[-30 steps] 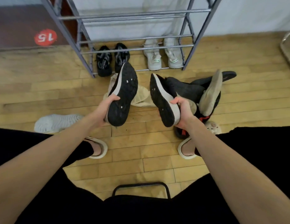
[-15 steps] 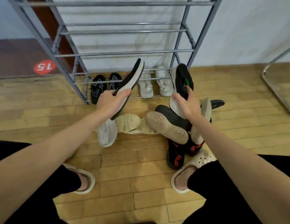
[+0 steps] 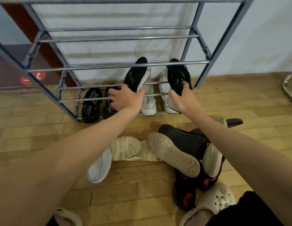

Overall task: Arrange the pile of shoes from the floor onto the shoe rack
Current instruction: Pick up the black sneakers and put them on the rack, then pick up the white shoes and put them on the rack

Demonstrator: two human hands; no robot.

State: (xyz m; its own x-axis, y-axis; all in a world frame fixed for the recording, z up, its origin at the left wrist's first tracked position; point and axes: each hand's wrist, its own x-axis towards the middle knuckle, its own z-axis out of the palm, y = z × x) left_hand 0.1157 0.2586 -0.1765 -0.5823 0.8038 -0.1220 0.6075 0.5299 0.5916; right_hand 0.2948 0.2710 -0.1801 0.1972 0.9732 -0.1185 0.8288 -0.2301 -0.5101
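We hold a pair of black knit sneakers with green stripes and white soles, one in each hand, toes pushed up between the thin chrome rails of the grey metal shoe rack (image 3: 205,51) at twelve o'clock. Our left hand (image 3: 125,99) curls its fingers and thumb round the heel of the left sneaker (image 3: 137,75), which is tilted on its side so the smooth white sole faces right. Our right hand (image 3: 182,100) grips the heel of the right sneaker (image 3: 178,75), top facing us. On the bottom tier sit a black pair (image 3: 91,106) at eleven o'clock and a white pair (image 3: 149,105) beneath the held shoes. At six o'clock, on the wooden plank floor (image 3: 36,128), lies the pile (image 3: 179,152): ridged beige soles upturned, a white mesh shoe, dark felt-like uppers, and what seems a black-and-red shoe, partly buried.
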